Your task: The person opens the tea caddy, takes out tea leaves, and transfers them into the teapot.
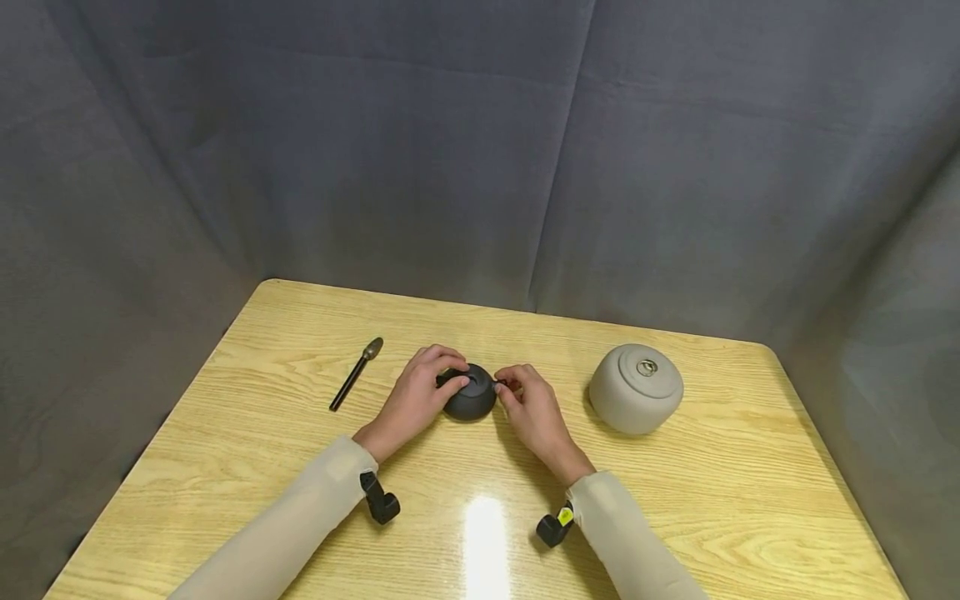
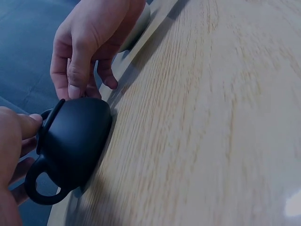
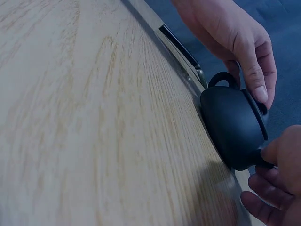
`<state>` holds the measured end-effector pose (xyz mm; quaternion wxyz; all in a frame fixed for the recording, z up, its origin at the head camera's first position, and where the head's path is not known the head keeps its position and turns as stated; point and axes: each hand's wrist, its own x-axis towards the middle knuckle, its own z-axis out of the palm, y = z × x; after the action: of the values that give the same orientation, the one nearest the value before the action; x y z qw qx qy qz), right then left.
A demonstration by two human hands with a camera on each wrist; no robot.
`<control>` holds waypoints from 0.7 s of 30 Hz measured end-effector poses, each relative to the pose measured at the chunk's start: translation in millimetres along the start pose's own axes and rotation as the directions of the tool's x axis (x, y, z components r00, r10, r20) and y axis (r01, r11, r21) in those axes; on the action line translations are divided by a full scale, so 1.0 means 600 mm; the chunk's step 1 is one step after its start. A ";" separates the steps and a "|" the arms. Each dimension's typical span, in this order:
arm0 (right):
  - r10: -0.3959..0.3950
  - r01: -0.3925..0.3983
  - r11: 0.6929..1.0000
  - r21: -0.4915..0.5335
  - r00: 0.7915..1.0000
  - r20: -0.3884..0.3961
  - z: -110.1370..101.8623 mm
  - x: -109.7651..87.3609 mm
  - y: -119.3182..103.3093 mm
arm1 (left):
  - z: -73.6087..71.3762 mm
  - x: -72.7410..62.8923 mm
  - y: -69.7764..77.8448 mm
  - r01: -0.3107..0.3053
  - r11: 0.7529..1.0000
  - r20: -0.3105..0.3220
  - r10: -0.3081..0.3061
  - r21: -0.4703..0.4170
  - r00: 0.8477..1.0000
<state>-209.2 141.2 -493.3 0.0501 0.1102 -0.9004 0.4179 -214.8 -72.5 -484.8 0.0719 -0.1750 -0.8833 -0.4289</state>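
Note:
A small black teapot (image 1: 469,403) stands upright on the table between the two hands, its loop handle (image 2: 41,182) on the left-hand side. My left hand (image 1: 420,387) reaches over the handle and pinches the teapot's lid (image 3: 255,113), with the thumb on top. The lid sits on the pot. On the opposite side, my right hand (image 1: 531,408) pinches the short spout (image 3: 259,159) between thumb and fingers. Fingers cover most of the spout in the head view.
Left of the teapot lies a black-handled tool (image 1: 354,375) with an oval, metallic-looking tip. A beige round canister (image 1: 633,396) with a small ring on its lid stands to the right. Grey curtains (image 1: 420,167) hang behind the wooden table (image 1: 247,433).

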 end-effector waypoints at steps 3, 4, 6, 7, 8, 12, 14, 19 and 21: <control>0.004 -0.004 1.000 0.001 1.000 0.008 0.000 0.000 -0.001 | 0.003 0.003 0.000 0.006 1.000 0.001 -0.006 0.011 1.000; 0.005 -0.005 1.000 0.001 1.000 0.010 -0.001 0.000 -0.001 | 0.003 0.003 0.000 0.008 1.000 0.002 -0.008 0.013 1.000; 0.004 -0.004 1.000 0.004 1.000 0.011 -0.002 0.000 -0.002 | 0.004 0.005 0.001 0.007 1.000 0.003 -0.007 0.020 1.000; 0.004 -0.004 1.000 0.004 1.000 0.012 -0.002 0.000 -0.002 | 0.004 0.005 0.002 0.004 1.000 0.003 -0.004 0.022 1.000; 0.003 -0.003 1.000 0.005 1.000 0.012 -0.003 -0.001 -0.002 | 0.004 0.006 0.003 -0.001 1.000 0.002 0.001 0.025 1.000; 0.001 -0.001 1.000 0.004 1.000 0.014 -0.004 -0.001 -0.002 | 0.003 0.008 0.005 -0.034 0.998 0.006 0.034 0.045 0.999; 0.000 0.000 1.000 0.003 1.000 0.014 -0.004 -0.001 -0.001 | 0.002 0.009 0.005 -0.053 0.997 0.010 0.052 0.059 0.999; 0.000 0.000 1.000 0.006 1.000 0.009 -0.004 -0.001 -0.001 | 0.002 0.012 0.006 -0.073 0.994 0.018 0.071 0.086 0.997; 0.000 0.000 1.000 0.006 1.000 0.008 -0.004 -0.001 0.000 | 0.002 0.013 0.006 -0.072 0.993 0.022 0.071 0.089 0.997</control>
<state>-208.4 143.1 -492.0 0.0463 0.1119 -0.8994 0.4201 -220.6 -67.7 -480.9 0.0866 -0.2072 -0.8954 -0.3844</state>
